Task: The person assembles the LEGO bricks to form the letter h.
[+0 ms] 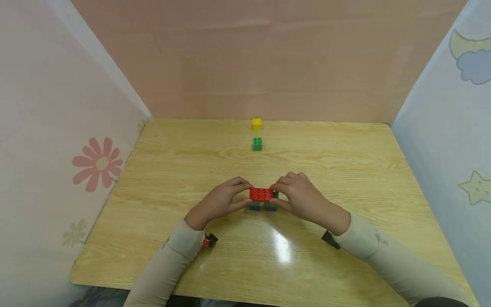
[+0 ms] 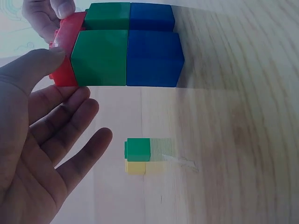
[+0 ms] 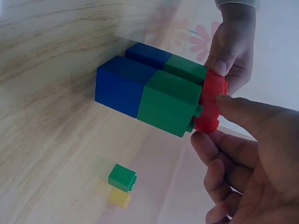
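Observation:
A long red toy building brick (image 1: 261,195) lies across the tops of two short stacks. In each stack a green brick (image 2: 99,58) sits on a blue brick (image 2: 154,58), which stands on the table. My left hand (image 1: 219,198) pinches the red brick's left end between thumb and fingers. At the other end, my right hand (image 1: 301,196) pinches it the same way. Two green studs (image 3: 195,117) show beside the red brick on the right stack, so it does not cover that top fully. Whether it is pressed down on the left stack, I cannot tell.
Farther back on the wooden table (image 1: 184,149) stands a loose green brick (image 1: 257,144), with a yellow brick (image 1: 256,124) behind it near the back edge. Patterned side walls (image 1: 38,149) and a plain back panel (image 1: 268,55) enclose the table.

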A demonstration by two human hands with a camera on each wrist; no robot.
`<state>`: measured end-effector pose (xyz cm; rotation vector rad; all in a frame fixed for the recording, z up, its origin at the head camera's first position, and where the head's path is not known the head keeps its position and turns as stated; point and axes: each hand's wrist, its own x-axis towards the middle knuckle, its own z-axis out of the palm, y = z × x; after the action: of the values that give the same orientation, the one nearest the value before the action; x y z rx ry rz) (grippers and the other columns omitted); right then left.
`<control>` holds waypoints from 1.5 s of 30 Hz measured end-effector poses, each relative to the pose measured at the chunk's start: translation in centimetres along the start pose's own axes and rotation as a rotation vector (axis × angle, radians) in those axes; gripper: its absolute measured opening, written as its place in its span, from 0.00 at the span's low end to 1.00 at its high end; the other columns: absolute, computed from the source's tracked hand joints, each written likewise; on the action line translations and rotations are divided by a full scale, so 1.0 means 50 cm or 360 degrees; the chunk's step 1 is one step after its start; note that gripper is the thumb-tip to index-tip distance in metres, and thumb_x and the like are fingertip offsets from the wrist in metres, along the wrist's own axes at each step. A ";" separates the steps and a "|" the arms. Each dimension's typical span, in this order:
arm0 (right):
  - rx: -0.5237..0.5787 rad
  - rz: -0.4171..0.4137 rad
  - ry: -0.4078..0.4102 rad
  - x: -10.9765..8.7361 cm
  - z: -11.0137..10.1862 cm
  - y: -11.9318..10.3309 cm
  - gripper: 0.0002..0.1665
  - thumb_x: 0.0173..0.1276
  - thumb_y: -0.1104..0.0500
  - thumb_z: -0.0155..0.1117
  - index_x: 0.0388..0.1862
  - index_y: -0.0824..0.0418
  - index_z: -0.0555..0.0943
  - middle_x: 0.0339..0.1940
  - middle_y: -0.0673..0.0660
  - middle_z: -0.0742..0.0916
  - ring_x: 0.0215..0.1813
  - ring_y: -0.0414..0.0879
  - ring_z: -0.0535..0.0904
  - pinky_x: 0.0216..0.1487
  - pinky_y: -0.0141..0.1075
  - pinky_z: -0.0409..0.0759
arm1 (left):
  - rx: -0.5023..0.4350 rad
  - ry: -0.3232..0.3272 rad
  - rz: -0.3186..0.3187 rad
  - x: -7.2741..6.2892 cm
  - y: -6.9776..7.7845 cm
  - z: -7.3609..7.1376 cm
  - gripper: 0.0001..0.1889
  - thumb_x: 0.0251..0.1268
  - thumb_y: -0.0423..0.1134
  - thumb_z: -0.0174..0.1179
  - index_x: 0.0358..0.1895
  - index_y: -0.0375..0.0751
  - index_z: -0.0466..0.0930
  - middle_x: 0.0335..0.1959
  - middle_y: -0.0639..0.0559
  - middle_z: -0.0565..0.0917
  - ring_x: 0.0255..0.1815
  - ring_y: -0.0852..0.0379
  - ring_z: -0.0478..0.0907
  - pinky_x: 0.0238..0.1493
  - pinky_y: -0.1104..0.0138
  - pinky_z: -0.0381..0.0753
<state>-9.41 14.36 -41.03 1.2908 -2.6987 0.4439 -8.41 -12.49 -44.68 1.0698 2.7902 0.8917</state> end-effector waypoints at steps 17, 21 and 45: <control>0.0022 -0.0013 0.0013 0.008 0.001 0.002 0.17 0.57 0.44 0.75 0.39 0.53 0.87 0.33 0.46 0.86 0.34 0.42 0.73 0.33 0.36 0.63 | 0.0059 0.0010 0.0048 -0.006 -0.007 -0.004 0.21 0.66 0.46 0.65 0.59 0.42 0.79 0.53 0.54 0.77 0.49 0.58 0.78 0.49 0.65 0.80; 0.0014 -0.0028 0.0017 0.005 0.002 0.003 0.18 0.57 0.43 0.75 0.39 0.53 0.87 0.33 0.46 0.86 0.33 0.42 0.72 0.33 0.36 0.62 | 0.0076 -0.0005 0.0040 -0.007 -0.008 -0.003 0.22 0.67 0.48 0.63 0.59 0.42 0.79 0.53 0.54 0.77 0.50 0.60 0.77 0.50 0.65 0.79; 0.0061 0.0033 0.0044 -0.009 0.019 0.010 0.18 0.56 0.45 0.76 0.41 0.53 0.87 0.34 0.46 0.86 0.34 0.42 0.72 0.33 0.35 0.64 | -0.0033 0.0034 0.0024 -0.005 -0.011 0.012 0.20 0.66 0.49 0.64 0.56 0.43 0.80 0.52 0.55 0.78 0.48 0.54 0.80 0.49 0.65 0.80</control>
<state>-9.47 14.69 -42.13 1.2578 -2.6961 0.5139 -8.43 -12.66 -45.53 1.0861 2.7871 0.9368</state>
